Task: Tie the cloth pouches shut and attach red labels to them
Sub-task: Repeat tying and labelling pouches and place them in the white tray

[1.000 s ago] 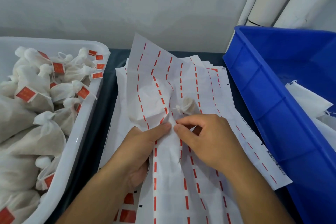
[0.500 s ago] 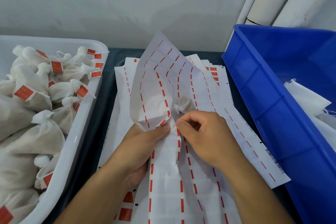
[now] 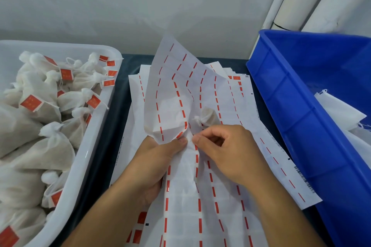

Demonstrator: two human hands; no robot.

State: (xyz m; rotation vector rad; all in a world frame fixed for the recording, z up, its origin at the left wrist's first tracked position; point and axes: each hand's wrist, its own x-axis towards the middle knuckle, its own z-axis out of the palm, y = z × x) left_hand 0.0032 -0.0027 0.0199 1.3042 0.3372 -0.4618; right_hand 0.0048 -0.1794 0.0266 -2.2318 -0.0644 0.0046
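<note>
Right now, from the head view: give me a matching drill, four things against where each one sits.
Things:
1. white tray
2. blue bin
3. label sheets
4. small tied pouch

Places:
A. far right, with loose white cloth inside
B. on the sheets, just beyond the hands
C. far left, full of pouches with red labels
D. centre, between the two containers, pinched by the left hand and the right hand

Pairs: 1-C, 2-A, 3-D, 4-B
</note>
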